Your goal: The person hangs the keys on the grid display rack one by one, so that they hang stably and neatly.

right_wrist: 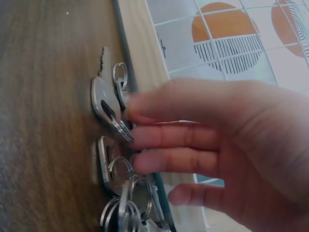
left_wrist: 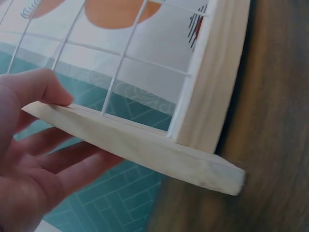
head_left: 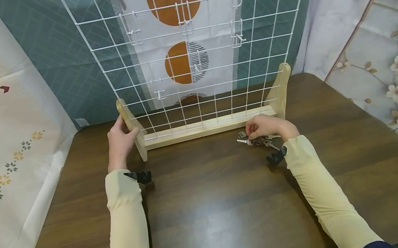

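Observation:
My left hand (head_left: 119,141) grips the left wooden side piece (left_wrist: 130,140) of a wire grid rack. The thumb lies on one side of the wood and the fingers on the other. Low at the rack's right end, my right hand (head_left: 266,126) has thumb and fingertips at a bunch of metal keys (right_wrist: 104,99) lying on the table. A thin key ring (right_wrist: 124,131) sits at the tips of thumb and forefinger, which seem to pinch it; blur hides the exact contact. More keys and split rings (right_wrist: 128,208) lie below the fingers.
The white wire grid (head_left: 209,66) stands upright on a wooden base bar (head_left: 200,131), with several white hooks (head_left: 239,40) on it. Behind hangs a patterned cloth (head_left: 224,60). The brown table (head_left: 211,208) extends in front; curtains border both sides.

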A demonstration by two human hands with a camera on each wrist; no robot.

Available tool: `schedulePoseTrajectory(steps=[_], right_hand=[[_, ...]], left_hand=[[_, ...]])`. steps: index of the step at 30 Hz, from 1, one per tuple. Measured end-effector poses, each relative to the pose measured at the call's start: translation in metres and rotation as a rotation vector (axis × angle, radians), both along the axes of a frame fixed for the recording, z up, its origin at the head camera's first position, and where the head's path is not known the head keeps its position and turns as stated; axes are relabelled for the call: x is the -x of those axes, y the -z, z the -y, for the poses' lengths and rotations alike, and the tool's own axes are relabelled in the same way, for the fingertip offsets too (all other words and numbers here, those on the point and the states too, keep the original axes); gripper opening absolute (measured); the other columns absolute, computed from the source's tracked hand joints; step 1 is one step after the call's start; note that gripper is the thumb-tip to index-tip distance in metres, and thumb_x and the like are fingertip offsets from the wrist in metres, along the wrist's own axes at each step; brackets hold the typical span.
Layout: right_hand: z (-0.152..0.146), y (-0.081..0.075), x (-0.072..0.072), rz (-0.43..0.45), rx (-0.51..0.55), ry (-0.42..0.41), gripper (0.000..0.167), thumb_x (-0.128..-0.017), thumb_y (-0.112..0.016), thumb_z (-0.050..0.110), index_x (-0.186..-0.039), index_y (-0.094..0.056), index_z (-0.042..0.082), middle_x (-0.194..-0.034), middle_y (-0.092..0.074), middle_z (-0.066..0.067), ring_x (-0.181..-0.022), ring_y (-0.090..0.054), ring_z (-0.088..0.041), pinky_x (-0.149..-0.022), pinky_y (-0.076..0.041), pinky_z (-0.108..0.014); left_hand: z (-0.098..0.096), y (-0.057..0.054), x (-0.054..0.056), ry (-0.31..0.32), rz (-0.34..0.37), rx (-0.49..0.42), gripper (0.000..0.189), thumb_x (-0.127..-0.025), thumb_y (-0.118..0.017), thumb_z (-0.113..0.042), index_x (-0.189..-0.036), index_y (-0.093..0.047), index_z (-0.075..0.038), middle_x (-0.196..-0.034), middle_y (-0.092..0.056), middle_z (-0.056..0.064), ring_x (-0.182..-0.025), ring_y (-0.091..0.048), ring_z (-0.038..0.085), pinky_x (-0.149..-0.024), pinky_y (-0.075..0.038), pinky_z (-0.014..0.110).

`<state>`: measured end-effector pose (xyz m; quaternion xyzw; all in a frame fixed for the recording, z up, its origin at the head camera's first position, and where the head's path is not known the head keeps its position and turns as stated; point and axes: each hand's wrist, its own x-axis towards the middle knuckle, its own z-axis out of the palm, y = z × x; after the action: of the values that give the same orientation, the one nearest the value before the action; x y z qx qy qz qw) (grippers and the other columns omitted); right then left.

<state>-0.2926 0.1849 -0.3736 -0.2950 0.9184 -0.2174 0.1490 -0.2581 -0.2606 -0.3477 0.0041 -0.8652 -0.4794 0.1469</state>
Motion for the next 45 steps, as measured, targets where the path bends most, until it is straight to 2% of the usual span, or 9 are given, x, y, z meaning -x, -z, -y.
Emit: schedulePoseTrajectory(steps=[3, 8, 16, 20, 26, 31, 35, 41, 45], right_hand=[[0.006, -0.005, 0.004, 0.004, -0.024, -0.017, 0.011, -0.085, -0.072, 0.014, -0.085, -0.064, 0.006, -0.077, -0.063, -0.003, -0.069, -0.053, -0.012, -0.065, -0.043, -0.026], [0.013, -0.011, 0.003, 0.001, -0.092, -0.024, 0.01, -0.083, -0.072, 0.009, -0.08, -0.063, 0.006, -0.073, -0.058, -0.002, -0.066, -0.049, -0.012, -0.063, -0.041, -0.026], [0.002, -0.006, -0.013, 0.048, -0.149, -0.013, 0.011, -0.084, -0.072, 0.01, -0.082, -0.062, 0.005, -0.075, -0.061, -0.002, -0.066, -0.05, -0.011, -0.062, -0.042, -0.025], [-0.001, -0.003, -0.02, 0.058, -0.124, -0.01, 0.01, -0.084, -0.071, 0.008, -0.082, -0.062, 0.004, -0.076, -0.062, -0.002, -0.067, -0.05, -0.011, -0.062, -0.042, -0.025], [0.008, -0.017, -0.023, -0.087, -0.069, -0.007, 0.006, -0.083, -0.069, 0.0, -0.085, -0.064, 0.003, -0.075, -0.064, -0.004, -0.069, -0.054, -0.012, -0.064, -0.045, -0.027], [0.024, -0.057, -0.034, -0.238, -0.06, -0.064, 0.012, -0.084, -0.063, -0.006, -0.09, -0.066, 0.004, -0.08, -0.065, -0.004, -0.075, -0.058, -0.015, -0.07, -0.05, -0.034], [0.037, -0.1, -0.049, -0.379, -0.045, -0.114, 0.017, -0.085, -0.06, -0.008, -0.092, -0.07, 0.004, -0.08, -0.065, -0.003, -0.075, -0.057, -0.015, -0.071, -0.049, -0.034], [0.056, -0.181, -0.067, -0.682, -0.032, -0.188, 0.011, -0.086, -0.063, -0.004, -0.088, -0.071, 0.003, -0.085, -0.07, -0.008, -0.078, -0.066, -0.023, -0.075, -0.054, -0.041], [0.069, -0.241, -0.072, -0.773, -0.061, -0.219, 0.005, -0.088, -0.066, 0.003, -0.087, -0.071, 0.005, -0.085, -0.072, -0.007, -0.077, -0.066, -0.022, -0.076, -0.053, -0.042]], left_hand=[[0.009, -0.009, -0.003, 0.014, 0.043, 0.031, 0.066, -0.091, -0.055, -0.014, -0.152, -0.032, -0.017, -0.14, -0.051, 0.025, -0.121, -0.056, 0.04, -0.097, -0.048, 0.056], [0.021, -0.016, -0.008, 0.061, 0.094, 0.06, 0.064, -0.091, -0.057, -0.015, -0.15, -0.033, -0.011, -0.142, -0.048, 0.026, -0.127, -0.051, 0.041, -0.103, -0.043, 0.056], [0.02, -0.001, -0.006, 0.154, 0.151, -0.026, 0.067, -0.093, -0.06, -0.014, -0.153, -0.028, -0.016, -0.147, -0.043, 0.024, -0.122, -0.054, 0.041, -0.089, -0.054, 0.05], [0.018, 0.004, -0.006, 0.17, 0.158, -0.051, 0.068, -0.093, -0.061, -0.014, -0.153, -0.028, -0.015, -0.148, -0.041, 0.025, -0.123, -0.053, 0.043, -0.09, -0.053, 0.051], [0.02, 0.0, -0.01, 0.17, 0.154, -0.053, 0.07, -0.093, -0.062, -0.015, -0.154, -0.027, -0.016, -0.147, -0.043, 0.025, -0.121, -0.055, 0.043, -0.091, -0.052, 0.053], [0.024, -0.003, -0.012, 0.173, 0.151, -0.049, 0.071, -0.093, -0.062, -0.016, -0.154, -0.026, -0.017, -0.147, -0.042, 0.025, -0.121, -0.055, 0.042, -0.092, -0.053, 0.051], [0.025, -0.002, -0.012, 0.174, 0.156, -0.055, 0.07, -0.094, -0.061, -0.017, -0.154, -0.026, -0.016, -0.147, -0.042, 0.025, -0.122, -0.054, 0.042, -0.093, -0.052, 0.051], [0.024, -0.001, -0.011, 0.173, 0.16, -0.057, 0.069, -0.094, -0.061, -0.016, -0.154, -0.026, -0.016, -0.146, -0.043, 0.025, -0.12, -0.055, 0.043, -0.09, -0.054, 0.048], [0.024, -0.002, -0.012, 0.175, 0.154, -0.061, 0.069, -0.094, -0.061, -0.016, -0.153, -0.027, -0.015, -0.145, -0.044, 0.026, -0.119, -0.056, 0.043, -0.089, -0.055, 0.047]])
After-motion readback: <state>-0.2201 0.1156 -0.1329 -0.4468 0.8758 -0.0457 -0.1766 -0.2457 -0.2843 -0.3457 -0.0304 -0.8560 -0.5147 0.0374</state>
